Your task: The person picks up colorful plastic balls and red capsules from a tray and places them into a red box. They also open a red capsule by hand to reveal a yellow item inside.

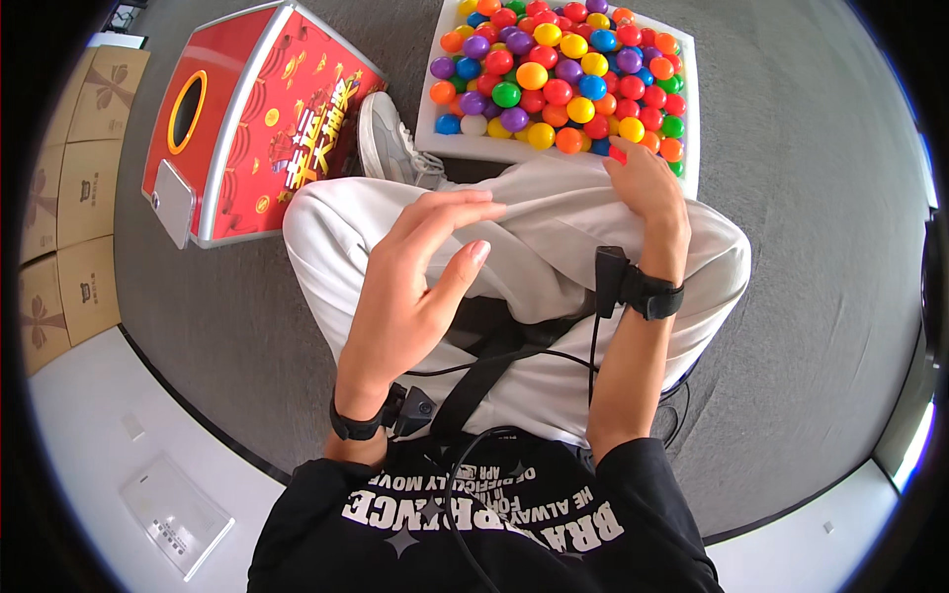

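My left hand (415,282) is raised over my crossed legs with its fingers stretched out and the thumb apart; nothing is in it. At the near rim of a white tray (494,148) full of colourful plastic balls, my right hand (650,188) has its thumb and bent forefinger around a red ball (618,153), of which only a small part shows. The other fingers of that hand are mostly hidden. Next to it lie a yellow ball (632,129) and an orange ball (568,141).
A red box (287,128) with a round, yellow-rimmed hole stands at the left, a phone-like slab (173,203) against it. Cartons (89,193) are stacked by the wall. My shoe (390,143) is between box and tray. Black cables (524,353) run from the wrist-strapped devices (611,277).
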Available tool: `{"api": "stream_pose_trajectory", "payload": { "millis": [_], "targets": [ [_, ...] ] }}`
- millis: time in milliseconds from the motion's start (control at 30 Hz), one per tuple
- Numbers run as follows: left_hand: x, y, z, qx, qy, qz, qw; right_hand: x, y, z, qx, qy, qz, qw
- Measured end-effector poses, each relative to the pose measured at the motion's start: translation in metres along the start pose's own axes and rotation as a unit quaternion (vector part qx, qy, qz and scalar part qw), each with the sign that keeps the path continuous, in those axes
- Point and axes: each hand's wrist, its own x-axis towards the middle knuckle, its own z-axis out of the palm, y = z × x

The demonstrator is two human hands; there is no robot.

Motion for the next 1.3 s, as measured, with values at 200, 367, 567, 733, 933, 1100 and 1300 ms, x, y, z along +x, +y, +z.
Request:
{"api": "stream_pose_trajectory", "payload": {
  "millis": [200, 367, 567, 733, 933, 1100, 1300],
  "targets": [
    [-0.013, 0.003, -0.005, -0.038, -0.016, -0.055, 0.998, -0.001, 0.0, -0.003, -0.003, -0.005, -0.002, 1.0],
    [-0.023, 0.003, -0.005, -0.054, 0.011, -0.032, 0.998, -0.013, 0.006, -0.008, 0.074, 0.04, -0.062, 0.995],
    [-0.035, 0.007, -0.001, -0.128, 0.031, -0.034, 0.991, -0.068, -0.036, -0.051, 0.227, 0.016, -0.141, 0.964],
    [-0.04, 0.014, 0.01, -0.221, 0.064, -0.06, 0.971, -0.128, -0.08, -0.063, 0.271, -0.065, -0.227, 0.933],
    [-0.051, 0.021, 0.003, -0.289, 0.094, -0.079, 0.949, -0.181, -0.113, -0.062, 0.313, -0.044, -0.259, 0.913],
    [-0.063, 0.034, -0.015, -0.394, 0.154, -0.083, 0.902, -0.2, -0.145, -0.067, 0.29, -0.038, -0.261, 0.92],
    [-0.078, 0.036, -0.026, -0.426, 0.145, -0.051, 0.891, -0.216, -0.163, -0.053, 0.325, 0.012, -0.268, 0.907]
  ]
}}
